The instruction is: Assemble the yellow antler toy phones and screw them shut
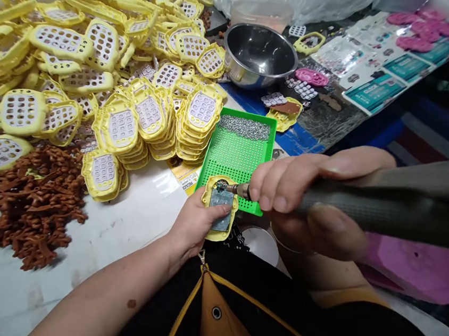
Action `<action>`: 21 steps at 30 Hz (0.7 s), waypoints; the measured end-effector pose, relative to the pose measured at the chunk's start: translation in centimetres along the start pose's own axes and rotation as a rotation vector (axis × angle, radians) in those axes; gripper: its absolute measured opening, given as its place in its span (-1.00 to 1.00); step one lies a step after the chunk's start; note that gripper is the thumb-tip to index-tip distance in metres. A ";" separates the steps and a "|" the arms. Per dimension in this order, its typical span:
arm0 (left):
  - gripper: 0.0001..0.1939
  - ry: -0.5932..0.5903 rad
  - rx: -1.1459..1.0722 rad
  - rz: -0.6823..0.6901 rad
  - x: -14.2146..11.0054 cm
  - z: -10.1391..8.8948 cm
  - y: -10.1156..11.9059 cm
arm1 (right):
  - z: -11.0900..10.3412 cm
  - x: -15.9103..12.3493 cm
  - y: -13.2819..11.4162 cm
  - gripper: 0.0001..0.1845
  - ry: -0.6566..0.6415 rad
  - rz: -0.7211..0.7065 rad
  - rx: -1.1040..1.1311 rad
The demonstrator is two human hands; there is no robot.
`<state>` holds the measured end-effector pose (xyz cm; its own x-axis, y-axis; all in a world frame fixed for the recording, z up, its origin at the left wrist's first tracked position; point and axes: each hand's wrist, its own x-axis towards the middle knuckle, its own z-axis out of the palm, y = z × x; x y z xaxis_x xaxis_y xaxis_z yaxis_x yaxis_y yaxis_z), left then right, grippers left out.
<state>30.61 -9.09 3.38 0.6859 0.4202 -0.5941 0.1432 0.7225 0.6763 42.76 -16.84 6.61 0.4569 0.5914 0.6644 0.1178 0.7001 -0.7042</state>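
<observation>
My left hand [192, 226] is closed around a yellow plastic shell [220, 209] with a small circuit board lying in it, held just in front of a green perforated tray [236, 153]. My right hand [311, 191] grips a dark electric screwdriver [393, 206]. Its metal tip [235, 189] touches the top of the board. A heap of small silver screws [244, 126] lies at the far end of the tray.
Stacks and piles of yellow keypad shells [119, 83] cover the table's left and back. Brown rubber parts [31, 204] lie at the left. A steel bowl [258, 52], pink parts [422, 29], printed cards [383, 74] and a plastic bag sit at the back right.
</observation>
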 end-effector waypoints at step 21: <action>-0.68 0.036 0.116 0.024 0.3 0.1 -0.1 | 0.7 0.9 1.3 -0.78 -0.042 0.057 -0.059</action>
<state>30.82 -9.09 3.16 0.6643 0.4580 -0.5907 0.2098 0.6442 0.7355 42.72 -15.14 6.48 0.4275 0.6469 0.6315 0.1449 0.6404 -0.7542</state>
